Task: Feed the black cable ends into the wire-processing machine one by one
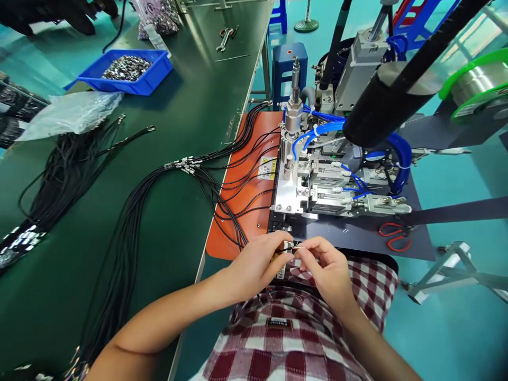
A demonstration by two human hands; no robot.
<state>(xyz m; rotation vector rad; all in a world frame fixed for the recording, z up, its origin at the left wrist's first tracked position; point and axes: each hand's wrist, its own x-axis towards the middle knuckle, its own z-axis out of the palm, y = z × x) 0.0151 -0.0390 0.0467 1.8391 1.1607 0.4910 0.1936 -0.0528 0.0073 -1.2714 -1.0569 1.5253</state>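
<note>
Just in front of the machine, my left hand [260, 260] pinches a black cable [286, 249] near its end. My right hand [327, 270] meets it from the other side, with thumb and forefinger closed on the cable's thin tip; fine detail there is too small to make out. Several black cables [246, 182] run across the orange-red board [234, 233] into the side of the metal machine [289, 193]. Left of the board, a bundle of black cables with metal connectors [188, 164] lies on the dark green table [174, 275].
A blue tray [145, 84] of small metal parts and another cable bundle [59, 174] under clear plastic [71, 114] lie on the left. Wrenches [225, 39] lie farther back. Red-handled scissors [397, 238] rest right of my hands. A black cylinder [381, 106] and wire spool [482, 82] overhang the right.
</note>
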